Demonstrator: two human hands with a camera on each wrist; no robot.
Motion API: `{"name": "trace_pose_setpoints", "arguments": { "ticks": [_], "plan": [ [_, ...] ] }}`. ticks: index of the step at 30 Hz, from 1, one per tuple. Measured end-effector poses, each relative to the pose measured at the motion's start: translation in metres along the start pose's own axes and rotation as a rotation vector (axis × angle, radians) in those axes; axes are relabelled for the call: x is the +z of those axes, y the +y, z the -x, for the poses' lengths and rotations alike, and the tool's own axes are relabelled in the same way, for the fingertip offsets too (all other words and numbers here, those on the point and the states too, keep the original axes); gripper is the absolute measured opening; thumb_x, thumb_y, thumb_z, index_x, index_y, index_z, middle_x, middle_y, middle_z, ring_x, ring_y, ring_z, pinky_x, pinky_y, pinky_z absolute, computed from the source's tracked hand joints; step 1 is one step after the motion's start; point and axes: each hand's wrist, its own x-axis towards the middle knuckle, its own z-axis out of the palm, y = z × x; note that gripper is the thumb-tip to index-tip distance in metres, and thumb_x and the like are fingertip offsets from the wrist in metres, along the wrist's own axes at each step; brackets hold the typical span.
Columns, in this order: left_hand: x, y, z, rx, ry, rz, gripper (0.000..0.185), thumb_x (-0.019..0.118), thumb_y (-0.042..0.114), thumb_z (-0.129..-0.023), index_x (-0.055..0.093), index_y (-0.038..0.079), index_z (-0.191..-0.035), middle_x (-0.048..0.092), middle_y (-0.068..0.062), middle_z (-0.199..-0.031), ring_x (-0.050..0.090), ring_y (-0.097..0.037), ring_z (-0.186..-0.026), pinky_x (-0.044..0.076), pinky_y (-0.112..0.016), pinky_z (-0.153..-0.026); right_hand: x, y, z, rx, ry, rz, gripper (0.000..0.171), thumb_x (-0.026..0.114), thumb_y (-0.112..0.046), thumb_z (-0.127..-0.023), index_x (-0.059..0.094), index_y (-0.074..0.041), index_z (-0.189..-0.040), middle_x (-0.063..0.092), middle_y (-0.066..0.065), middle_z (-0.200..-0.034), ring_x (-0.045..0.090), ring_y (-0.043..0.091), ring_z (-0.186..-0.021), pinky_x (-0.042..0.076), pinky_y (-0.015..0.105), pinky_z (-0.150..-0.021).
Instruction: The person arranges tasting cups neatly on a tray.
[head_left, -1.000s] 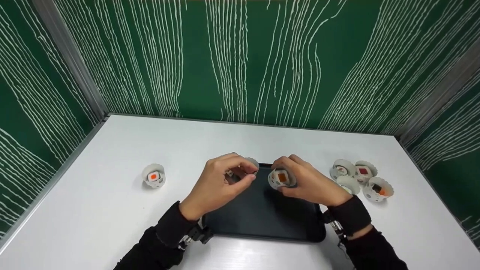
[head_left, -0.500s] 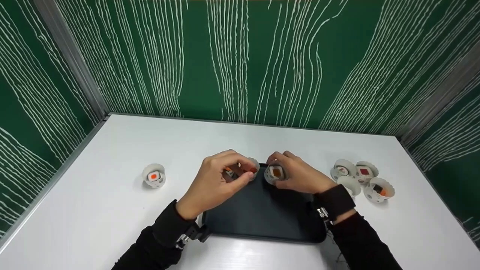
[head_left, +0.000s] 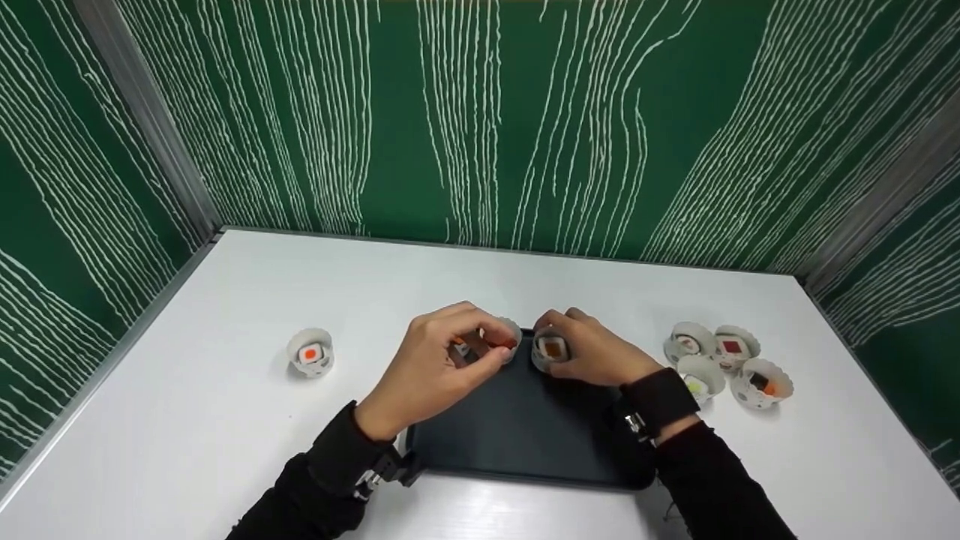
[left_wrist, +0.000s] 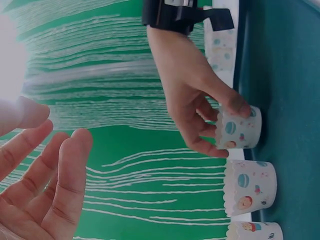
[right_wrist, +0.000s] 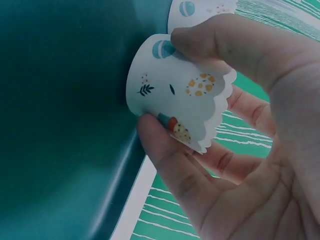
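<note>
A dark tray (head_left: 525,435) lies in the middle of the white table. My right hand (head_left: 589,349) grips a white scalloped paper cup (head_left: 553,347) with an orange-brown block in it. The cup's base rests on the tray's far edge; in the right wrist view the thumb and fingers (right_wrist: 180,165) pinch its patterned wall (right_wrist: 175,90). Beside it stands a second cup (head_left: 506,334), with a third cup (left_wrist: 252,231) past it in the left wrist view. My left hand (head_left: 457,360) hovers by these cups, its fingers (left_wrist: 55,190) loosely curled with nothing between them.
A lone cup with an orange block (head_left: 310,352) stands on the table at the left. Several more filled cups (head_left: 720,360) cluster at the right of the tray. Green walls with white lines close in the table on three sides.
My right hand has carried its cup away from me and slightly left, down onto the tray's far edge beside the other cup. The left hand has hardly moved.
</note>
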Motion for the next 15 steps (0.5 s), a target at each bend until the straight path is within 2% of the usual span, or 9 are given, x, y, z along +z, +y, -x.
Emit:
{"name": "trace_pose_setpoints", "arguments": {
  "ticks": [5, 12, 15],
  "plan": [
    [0.0001, -0.0011, -0.0001, 0.0, -0.005, -0.008, 0.01, 0.074, 0.018, -0.103, 0.079, 0.018, -0.111, 0.076, 0.001, -0.109, 0.071, -0.007, -0.085, 0.056, -0.026, -0.071, 0.0026, 0.0023, -0.0013, -0.001, 0.007, 0.014, 0.053, 0.079, -0.014, -0.092, 0.064, -0.005, -0.142, 0.067, 0.02, -0.13, 0.062, 0.033, -0.114, 0.055, 0.05, -0.094],
    [0.001, -0.0026, -0.0009, 0.001, 0.003, -0.005, 0.009, 0.075, 0.017, -0.102, 0.079, 0.019, -0.11, 0.076, -0.001, -0.106, 0.07, -0.007, -0.083, 0.06, -0.037, -0.072, 0.0046, 0.0009, -0.0025, -0.007, 0.039, 0.021, 0.06, 0.079, -0.025, -0.098, 0.058, -0.003, -0.15, 0.064, 0.024, -0.131, 0.065, 0.032, -0.105, 0.055, 0.048, -0.086],
    [0.0008, -0.003, -0.0011, -0.002, 0.006, -0.014, 0.009, 0.076, 0.017, -0.101, 0.079, 0.019, -0.109, 0.076, 0.001, -0.106, 0.07, -0.006, -0.083, 0.059, -0.034, -0.069, 0.0048, 0.0009, -0.0035, -0.009, 0.053, 0.021, 0.059, 0.079, -0.024, -0.098, 0.059, -0.003, -0.149, 0.064, 0.024, -0.131, 0.065, 0.032, -0.105, 0.055, 0.048, -0.087]
  ]
}}
